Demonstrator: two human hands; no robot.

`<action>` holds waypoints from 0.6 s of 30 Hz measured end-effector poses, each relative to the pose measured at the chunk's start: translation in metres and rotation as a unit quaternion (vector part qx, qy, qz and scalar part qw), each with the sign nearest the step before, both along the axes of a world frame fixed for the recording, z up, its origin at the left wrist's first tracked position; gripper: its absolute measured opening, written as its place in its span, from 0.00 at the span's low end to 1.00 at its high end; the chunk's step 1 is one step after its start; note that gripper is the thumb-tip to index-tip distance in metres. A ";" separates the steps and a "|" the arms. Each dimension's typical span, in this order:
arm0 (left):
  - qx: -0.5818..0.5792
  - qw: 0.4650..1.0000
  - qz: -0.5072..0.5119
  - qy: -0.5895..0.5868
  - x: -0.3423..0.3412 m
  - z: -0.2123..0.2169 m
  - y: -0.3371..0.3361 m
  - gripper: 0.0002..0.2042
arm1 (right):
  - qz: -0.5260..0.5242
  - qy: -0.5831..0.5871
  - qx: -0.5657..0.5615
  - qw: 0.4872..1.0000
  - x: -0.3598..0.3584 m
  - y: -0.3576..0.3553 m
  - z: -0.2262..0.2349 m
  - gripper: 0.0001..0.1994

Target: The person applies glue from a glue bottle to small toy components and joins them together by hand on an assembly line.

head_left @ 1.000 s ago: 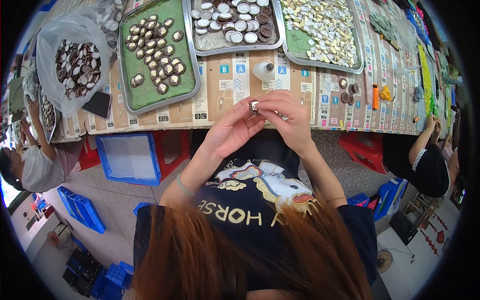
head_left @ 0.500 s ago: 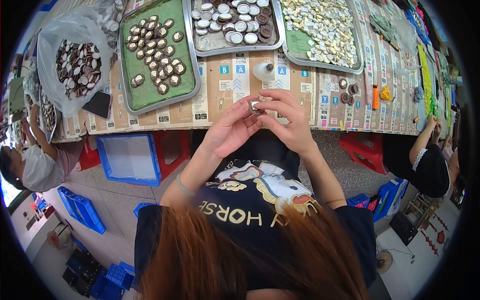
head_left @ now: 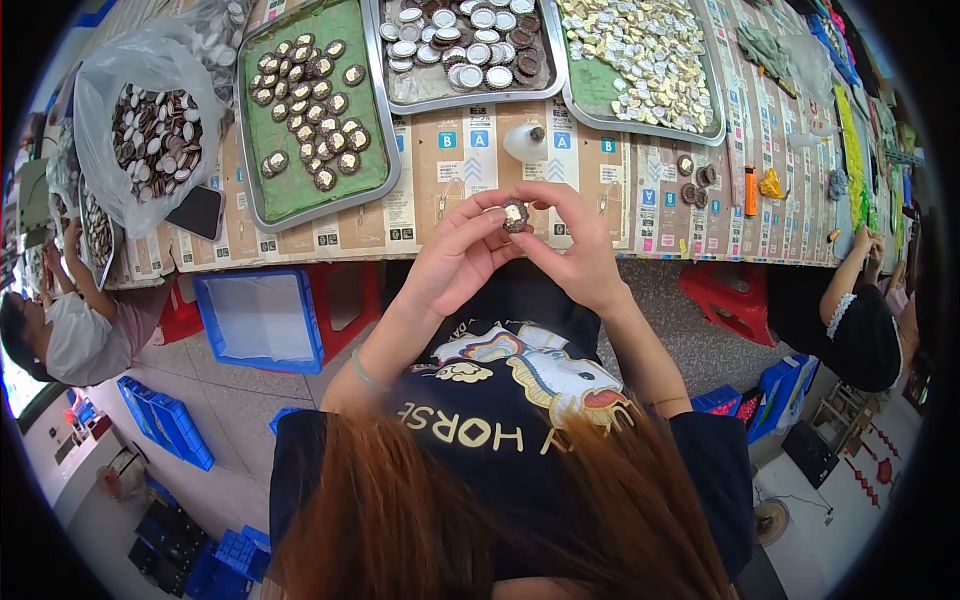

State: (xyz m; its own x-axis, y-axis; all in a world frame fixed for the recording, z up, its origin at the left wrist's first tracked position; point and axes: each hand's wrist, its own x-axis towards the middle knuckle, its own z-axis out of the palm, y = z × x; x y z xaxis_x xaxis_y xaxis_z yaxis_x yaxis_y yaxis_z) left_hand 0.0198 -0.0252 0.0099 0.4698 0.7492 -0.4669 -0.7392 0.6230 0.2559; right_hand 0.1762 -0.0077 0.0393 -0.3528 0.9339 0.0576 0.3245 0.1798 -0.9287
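Note:
Between my two hands, just off the table's front edge, is a small round brown cap [head_left: 515, 215] with a fluted rim and a pale piece at its centre. My left hand [head_left: 452, 252] grips it from the left with thumb and fingertips. On the other side my right hand [head_left: 575, 248] pinches its edge between thumb and forefinger. A white squeeze bottle [head_left: 522, 143] with a dark tip stands beyond my hands. Similar caps with pale centres lie grouped on a green-lined metal tray [head_left: 345, 195] to the left.
A middle tray [head_left: 415, 88] holds brown and white-faced caps; a right tray [head_left: 592, 95] holds many small pale pieces. Left are a plastic bag [head_left: 95, 75] of caps and a phone [head_left: 196, 212]. Loose caps [head_left: 690, 195] and an orange lighter [head_left: 750, 192] lie right. People work at both sides.
My right fingers have drawn back from over the cap to its edge. The pale centre now faces up in plain view. The trays and bottle stay in place.

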 end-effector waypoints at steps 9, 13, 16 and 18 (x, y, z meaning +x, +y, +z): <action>-0.003 1.000 -0.008 0.021 0.000 0.012 0.002 0.10 | 0.021 0.018 -0.007 1.000 0.000 0.000 0.001 0.18; -0.001 0.999 -0.001 0.047 -0.005 0.015 0.002 0.09 | -0.003 0.215 -0.206 0.955 0.002 -0.003 -0.008 0.15; 0.002 0.999 -0.006 0.053 -0.008 0.018 0.002 0.09 | -0.008 0.284 -0.265 0.921 0.001 -0.004 -0.006 0.14; 0.001 0.998 -0.012 0.058 -0.008 0.019 0.002 0.09 | -0.006 0.292 -0.275 0.916 0.001 -0.004 -0.007 0.14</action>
